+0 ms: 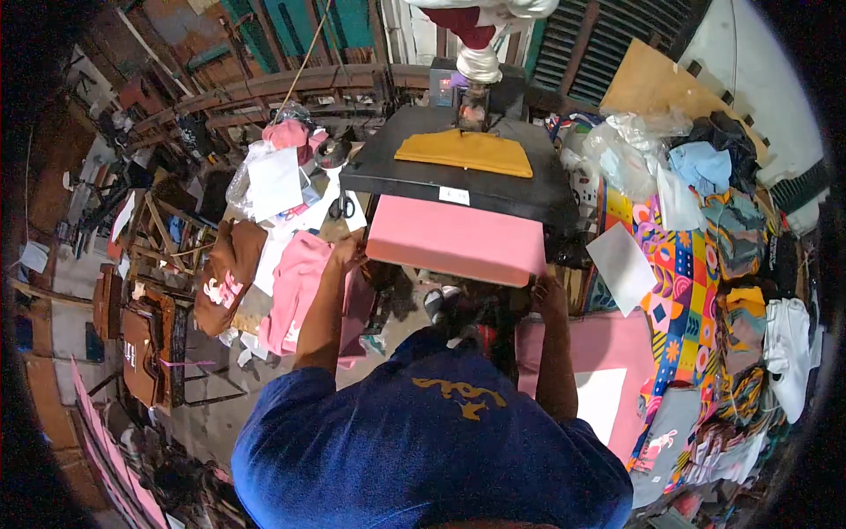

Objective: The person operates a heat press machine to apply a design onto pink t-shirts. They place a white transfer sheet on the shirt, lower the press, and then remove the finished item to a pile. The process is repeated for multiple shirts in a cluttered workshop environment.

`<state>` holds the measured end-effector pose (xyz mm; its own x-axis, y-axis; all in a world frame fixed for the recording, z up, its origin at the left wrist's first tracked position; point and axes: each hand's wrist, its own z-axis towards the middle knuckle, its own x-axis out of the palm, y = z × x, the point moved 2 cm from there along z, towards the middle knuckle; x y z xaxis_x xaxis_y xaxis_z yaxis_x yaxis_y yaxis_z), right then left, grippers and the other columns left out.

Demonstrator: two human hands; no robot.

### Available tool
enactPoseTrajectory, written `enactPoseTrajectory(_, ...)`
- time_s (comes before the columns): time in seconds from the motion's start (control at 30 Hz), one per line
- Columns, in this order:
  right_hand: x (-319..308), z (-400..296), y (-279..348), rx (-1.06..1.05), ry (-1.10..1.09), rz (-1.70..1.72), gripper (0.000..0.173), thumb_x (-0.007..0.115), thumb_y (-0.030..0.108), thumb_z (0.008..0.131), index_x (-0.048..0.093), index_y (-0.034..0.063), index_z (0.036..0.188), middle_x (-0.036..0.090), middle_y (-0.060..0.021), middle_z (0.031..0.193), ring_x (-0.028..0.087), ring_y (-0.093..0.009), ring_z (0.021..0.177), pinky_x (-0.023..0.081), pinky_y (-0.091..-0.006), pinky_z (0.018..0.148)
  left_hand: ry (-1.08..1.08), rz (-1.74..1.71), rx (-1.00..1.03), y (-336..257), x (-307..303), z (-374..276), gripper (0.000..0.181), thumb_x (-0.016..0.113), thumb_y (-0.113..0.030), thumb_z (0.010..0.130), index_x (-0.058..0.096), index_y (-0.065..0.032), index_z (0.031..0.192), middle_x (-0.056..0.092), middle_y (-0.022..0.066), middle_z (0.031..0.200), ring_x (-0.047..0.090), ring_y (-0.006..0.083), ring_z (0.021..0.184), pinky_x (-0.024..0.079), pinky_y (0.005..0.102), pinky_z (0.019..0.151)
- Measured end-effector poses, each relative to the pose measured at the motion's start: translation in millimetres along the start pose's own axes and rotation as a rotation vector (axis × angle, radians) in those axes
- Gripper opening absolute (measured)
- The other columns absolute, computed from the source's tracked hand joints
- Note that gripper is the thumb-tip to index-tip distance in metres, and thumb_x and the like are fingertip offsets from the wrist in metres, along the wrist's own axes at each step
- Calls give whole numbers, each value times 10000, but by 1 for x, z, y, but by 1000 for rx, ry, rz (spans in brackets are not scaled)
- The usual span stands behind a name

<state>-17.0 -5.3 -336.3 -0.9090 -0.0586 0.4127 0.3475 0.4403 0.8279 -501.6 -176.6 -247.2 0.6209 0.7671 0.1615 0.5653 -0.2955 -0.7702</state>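
A pink fabric piece (456,235) lies over the lower plate of a heat press, its front edge hanging towards me. My left hand (348,252) grips its left edge near the front corner. At the right front corner, my right hand (547,294) has its fingers curled around the cloth edge; the fingertips are dark and partly hidden. Just beyond the cloth is the black upper plate (396,162) of the heat press. A folded mustard-yellow cloth (466,153) rests on top of it.
Left of the press are scissors (342,206), white paper sheets (276,182), a pink garment (297,291) and a brown garment (231,278). To the right, a patterned cloth (687,278) bears a white sheet (621,268) and a grey garment (671,430). Pink fabric (621,337) lies nearer me.
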Motion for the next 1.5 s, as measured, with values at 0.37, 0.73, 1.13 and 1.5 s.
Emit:
enactPoseTrajectory(0.37, 26, -22, 37, 16, 37, -24, 154, 614, 225, 884, 609, 73, 908, 558, -5, 720, 572, -123, 624, 474, -276, 527, -23, -70, 329, 24, -78, 46, 408, 684, 20, 725, 463, -93, 1049, 634, 96, 807, 623, 184, 623, 471, 256, 476)
enactPoseTrajectory(0.73, -8, -60, 27, -132, 65, -164, 128, 599, 229, 892, 635, 108, 872, 572, 13, 701, 543, -99, 597, 446, -239, 537, 15, -132, 205, 40, -66, -28, 343, 664, 47, 756, 535, -23, 1066, 604, 62, 697, 537, 131, 501, 396, 226, 427)
enactPoseTrajectory(1.13, -41, -39, 17, -178, -26, -739, 199, 633, 241, 837, 640, 71, 940, 647, -78, 856, 633, -195, 751, 518, -376, 743, 157, -329, 182, 104, -114, 9, 287, 559, -18, 848, 513, -31, 1130, 632, 139, 819, 601, 180, 616, 502, 270, 525)
enactPoseTrajectory(1.5, -51, 48, 89, -143, -370, -1938, 567, 601, 294, 776, 429, 194, 1307, 144, -174, 1497, 172, -420, 1353, 340, -620, 949, 300, 9, -372, 235, -152, -37, 199, 552, -155, 856, 553, -99, 1047, 635, 69, 786, 614, 172, 607, 470, 307, 477)
